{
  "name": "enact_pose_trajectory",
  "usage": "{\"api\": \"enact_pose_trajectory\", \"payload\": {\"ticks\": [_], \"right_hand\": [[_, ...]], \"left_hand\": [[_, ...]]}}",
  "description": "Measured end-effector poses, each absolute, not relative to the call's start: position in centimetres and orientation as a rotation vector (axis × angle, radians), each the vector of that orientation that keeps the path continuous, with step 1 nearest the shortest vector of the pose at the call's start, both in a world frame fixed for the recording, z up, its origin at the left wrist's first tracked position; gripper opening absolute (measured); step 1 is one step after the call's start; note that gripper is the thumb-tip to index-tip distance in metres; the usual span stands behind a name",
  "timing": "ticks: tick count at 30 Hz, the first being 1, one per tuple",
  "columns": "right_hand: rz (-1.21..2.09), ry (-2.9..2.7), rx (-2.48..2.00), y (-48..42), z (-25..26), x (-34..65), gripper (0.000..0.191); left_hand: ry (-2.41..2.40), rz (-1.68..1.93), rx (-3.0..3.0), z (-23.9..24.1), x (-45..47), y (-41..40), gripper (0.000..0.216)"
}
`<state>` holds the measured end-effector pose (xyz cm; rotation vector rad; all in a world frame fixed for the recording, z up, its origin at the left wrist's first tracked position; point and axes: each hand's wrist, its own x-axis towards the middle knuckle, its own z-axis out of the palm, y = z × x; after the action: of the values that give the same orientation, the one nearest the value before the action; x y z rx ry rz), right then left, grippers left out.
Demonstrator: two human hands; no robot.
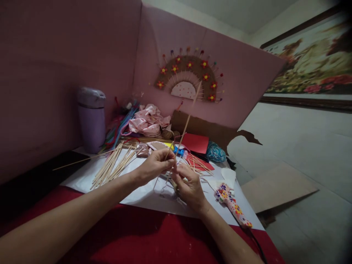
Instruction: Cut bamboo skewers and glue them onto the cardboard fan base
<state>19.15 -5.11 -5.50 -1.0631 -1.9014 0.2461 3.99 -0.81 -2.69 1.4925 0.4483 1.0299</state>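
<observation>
My left hand (159, 163) is closed, its thumb and fingers pinching thin wooden sticks above the white sheet. A long wooden stick (188, 121) rises from between both hands, tilted up and to the right. A shorter thin stick (157, 180) crosses under my left fingers and slants down to the left. My right hand (189, 185) is closed too, with its fingertips meeting the left ones at the long stick. Something thin and pale shows at the fingertips, too small to make out. Loose wooden sticks (111, 167) lie fanned out left of my hands.
On the white sheet (137, 196) lie a flower-patterned glue gun (233, 205) with a cord, blue yarn (216, 152) and red paper (195, 142). Behind are pink fabric (150, 119) and a purple tumbler (92, 121). A flower-decorated half-ring (189, 60) hangs on the pink board (236, 84).
</observation>
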Motion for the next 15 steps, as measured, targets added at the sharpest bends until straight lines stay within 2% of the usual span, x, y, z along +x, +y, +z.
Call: {"api": "enact_pose_trajectory", "payload": {"ticks": [7,15], "right_hand": [[0.427,-1.813,-1.122,-4.6,-6.8,17.9,0.022],[0.119,-1.978,-1.341,-4.4,-7.3,17.4,0.015]], "left_hand": [[0.46,1.068,1.536,-2.6,4.2,-0.9,0.028],[0.381,1.071,1.445,-2.6,4.0,-1.1,0.042]]}}
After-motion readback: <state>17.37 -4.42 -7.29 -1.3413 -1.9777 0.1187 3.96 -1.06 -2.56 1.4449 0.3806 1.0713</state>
